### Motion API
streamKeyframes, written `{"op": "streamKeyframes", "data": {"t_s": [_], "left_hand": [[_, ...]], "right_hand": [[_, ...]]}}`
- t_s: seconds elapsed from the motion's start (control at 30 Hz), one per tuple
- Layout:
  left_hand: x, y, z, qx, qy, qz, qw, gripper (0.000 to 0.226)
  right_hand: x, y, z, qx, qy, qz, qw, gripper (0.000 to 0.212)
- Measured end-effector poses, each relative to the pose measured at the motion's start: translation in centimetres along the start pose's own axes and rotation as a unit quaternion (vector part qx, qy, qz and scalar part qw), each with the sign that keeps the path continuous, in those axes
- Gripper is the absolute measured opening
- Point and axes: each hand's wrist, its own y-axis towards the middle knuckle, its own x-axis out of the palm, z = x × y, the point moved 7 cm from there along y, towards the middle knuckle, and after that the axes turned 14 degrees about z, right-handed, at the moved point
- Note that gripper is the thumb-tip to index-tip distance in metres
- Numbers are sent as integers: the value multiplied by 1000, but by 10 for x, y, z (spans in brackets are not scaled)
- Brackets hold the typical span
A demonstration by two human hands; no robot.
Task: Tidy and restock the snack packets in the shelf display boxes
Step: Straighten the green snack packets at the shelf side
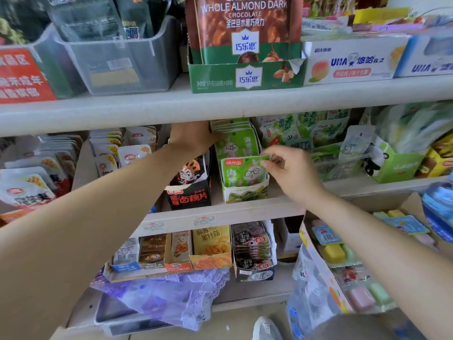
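— Where is the green packet (pixel 241 171) found?
— Centre frame, in the green display box (pixel 245 193), its corner pinched in the grip of the right hand (pixel 294 175). The grip of the left hand (pixel 193 138), against the rear packets (pixel 232 133), cannot be told.

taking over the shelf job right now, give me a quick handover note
Left hand: reaches to the back of the middle shelf, against the left side of the rear green rabbit-print snack packets. Its fingers are hidden, so its grip cannot be told.
Right hand: pinches the top right corner of the front green rabbit-print packet, which stands in the small green cardboard display box.
Done: green packets stand in a row, front to back.
Left: probably seat the front packet and square the row, then check the black cardboard display box beside it.
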Motion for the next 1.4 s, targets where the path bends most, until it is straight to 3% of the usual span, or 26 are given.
{"op": "streamKeyframes", "data": {"t_s": [0.13, 0.27, 0.43, 0.57, 0.77, 0.9, 0.97, 1.1, 1.27, 1.4], "left_hand": [[-21, -19, -4, 52, -5, 53, 997, 51], [-29, -25, -4, 84, -47, 89, 991, 37], [-39, -36, 2, 110, -78, 58, 989, 42], [-44, -53, 13, 200, -9, 48, 978, 56], [-40, -85, 25, 319, 95, 120, 935, 45], [-39, -111, 35, 362, 87, 165, 913, 34], [-27, -119, 37, 359, 90, 129, 920, 31], [-1, -122, 35, 302, 133, 44, 943, 47], [7, -123, 29, 315, 143, 55, 937, 27], [7, -122, 22, 318, 182, 58, 929, 39]], "right_hand": [[5, 6, -6, -15, -39, 6, 999, 16], [12, 11, -7, -24, -62, 8, 998, 21], [18, 13, -6, -23, -83, 19, 996, 25], [20, 15, -7, -16, -78, 15, 997, 29], [16, 22, -14, -20, -66, 20, 997, 28], [14, 36, -15, -20, -68, 49, 996, 29], [16, 47, -12, -7, -70, 63, 996, 28], [24, 56, -7, -9, -90, 49, 995, 34], [10, 32, -10, -98, -71, 54, 991, 24], [-11, 5, -4, -140, -92, 97, 981, 25]]}}
